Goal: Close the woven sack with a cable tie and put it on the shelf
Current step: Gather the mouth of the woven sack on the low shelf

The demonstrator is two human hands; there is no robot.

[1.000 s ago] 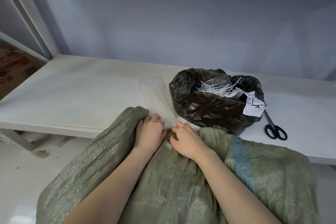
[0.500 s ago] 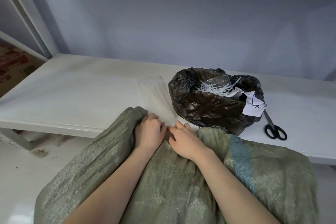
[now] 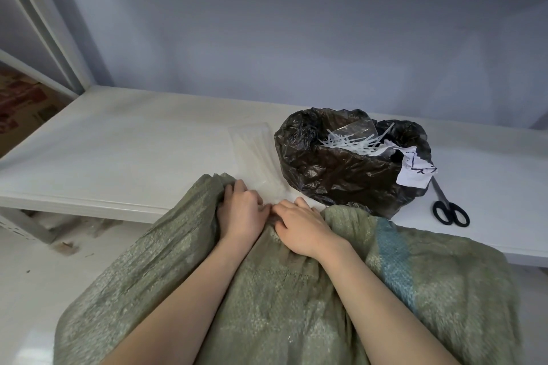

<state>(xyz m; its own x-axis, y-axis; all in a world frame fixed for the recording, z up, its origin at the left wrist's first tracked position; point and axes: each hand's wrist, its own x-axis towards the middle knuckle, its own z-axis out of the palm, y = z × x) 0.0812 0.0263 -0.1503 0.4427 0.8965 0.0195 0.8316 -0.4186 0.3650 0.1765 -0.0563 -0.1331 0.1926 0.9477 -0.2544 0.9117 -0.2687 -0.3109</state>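
White shelf (image 3: 124, 157) spans the view in front of me, low board, grey wall behind, upright post at far left. Woven sack (image 3: 184, 284), olive green with a blue-green stripe on its right side, fills the lower frame, lying across in front of me with its top edge bunched up against the shelf's front edge. Sack mouth not tied. Black plastic bag (image 3: 341, 175) sits open on the shelf, right of centre, just behind the sack top, touching it; inside it a heap of cut white tie scraps (image 3: 353, 142) and a crumpled white paper (image 3: 415, 170) with black marks hanging over its right rim. Clear packet of cable ties (image 3: 255, 154) lies flat on the shelf just left of the black bag, near end right by my fingers. My left hand (image 3: 240, 210) and right hand (image 3: 302, 227) are side by side, nearly touching, both curled and gripping gathered sack fabric at the mouth. Black-handled scissors (image 3: 447, 204) lie on the shelf right of the bag, handles toward me.
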